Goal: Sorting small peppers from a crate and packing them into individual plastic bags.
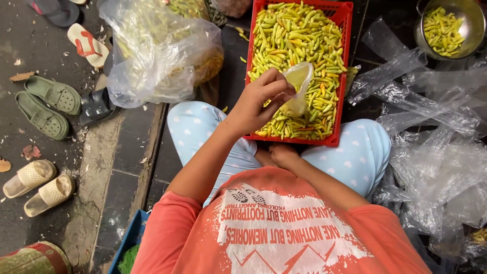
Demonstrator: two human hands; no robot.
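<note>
A red plastic crate (346, 11) full of small yellow-green chilies (291, 35) rests between my knees. My left hand (256, 104) is raised over the crate's near half, fingers pinched on the mouth of a small clear plastic bag (299, 86) with a few chilies inside. My right hand (284, 153) lies low in my lap at the crate's near edge. Its fingers are tucked out of sight.
A large clear bag of chilies (157, 50) sits left of the crate. Loose clear plastic bags (436, 167) pile up on the right, below a metal bowl (474, 23) of chilies. Green clogs (45, 104), beige sandals (38, 185) and a flip-flop (89, 45) lie at the left.
</note>
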